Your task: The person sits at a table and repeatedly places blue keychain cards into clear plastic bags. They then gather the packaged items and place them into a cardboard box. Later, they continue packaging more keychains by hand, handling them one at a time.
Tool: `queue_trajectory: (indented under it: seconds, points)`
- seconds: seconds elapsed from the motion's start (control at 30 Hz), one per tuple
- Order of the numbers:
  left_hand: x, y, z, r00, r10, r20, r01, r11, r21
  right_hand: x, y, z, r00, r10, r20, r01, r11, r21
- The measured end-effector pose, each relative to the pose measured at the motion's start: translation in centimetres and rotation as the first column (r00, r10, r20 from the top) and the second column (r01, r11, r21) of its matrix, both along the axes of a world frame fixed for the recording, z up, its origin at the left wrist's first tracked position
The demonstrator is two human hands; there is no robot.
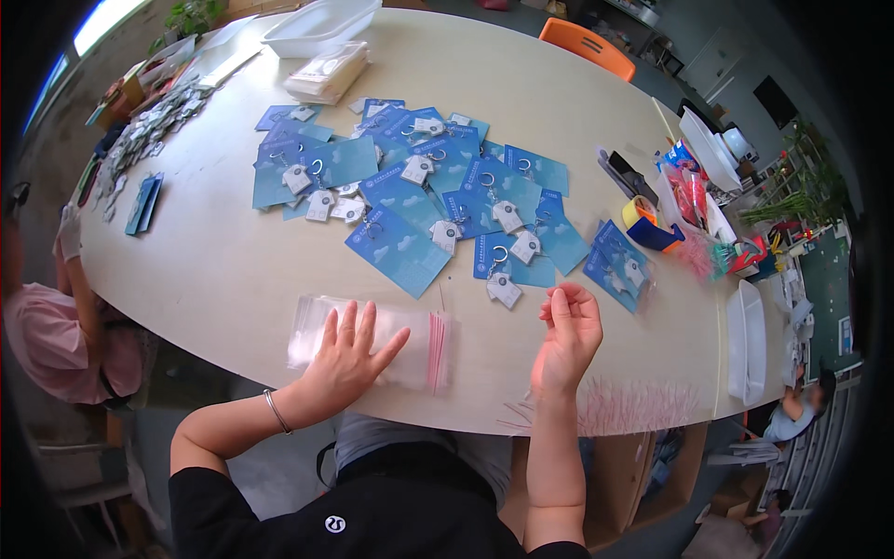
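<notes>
My left hand lies with its fingers spread on a stack of clear zip bags with pink-red edges, near the table's front edge. To the right, my right hand is raised over the table, fingers curled and thumb against the fingertips; whatever is between them, if anything, is too small to make out. Just beyond it is a white house-shaped keychain on a blue card. A loose pile of blue cards with more such keychains covers the middle. Several carded keychains overlap at the pile's right.
Thin pinkish strips lie along the front edge at right. A blue tape dispenser and a white tray are on the right. Wrapped bags and a white bin stand far back. Another person in pink sits at left.
</notes>
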State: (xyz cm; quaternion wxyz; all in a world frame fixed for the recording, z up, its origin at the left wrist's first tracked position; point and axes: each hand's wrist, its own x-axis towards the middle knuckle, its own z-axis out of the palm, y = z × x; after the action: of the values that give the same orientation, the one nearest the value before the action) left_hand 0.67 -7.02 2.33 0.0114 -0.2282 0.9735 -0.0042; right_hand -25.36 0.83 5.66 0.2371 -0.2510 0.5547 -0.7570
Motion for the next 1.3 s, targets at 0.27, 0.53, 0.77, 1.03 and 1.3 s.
queue_trajectory:
  seconds: [0.27,0.53,0.77,1.03,1.3]
  points:
    - [-0.7,-1.2,1.2,0.998,-0.047,-0.04,0.053,0.986,0.159,-0.8,-6.7,-2.2,0.635,0.56,-0.532,-0.117,0.751,0.65]
    - [-1.9,-9.6,1.5,0.814,0.289,-0.503,-0.231,0.957,0.177,4.2,-15.1,-2.5,0.25,0.778,-0.576,0.209,0.538,0.817]
    - [-2.6,-21.4,-0.1,0.915,0.371,-0.156,-0.339,0.919,0.2,3.6,-16.7,-2.8,0.381,0.739,-0.555,0.179,0.53,0.829]
    - [-6.2,-18.3,1.7,0.716,0.659,-0.23,-0.241,0.543,0.805,0.8,-17.3,-7.1,0.718,0.413,-0.56,-0.015,0.814,0.581]
    - [-9.3,-13.6,-0.4,0.455,0.734,-0.505,0.052,0.544,0.838,2.6,-14.0,-3.3,0.732,0.507,0.454,-0.536,0.841,-0.076]
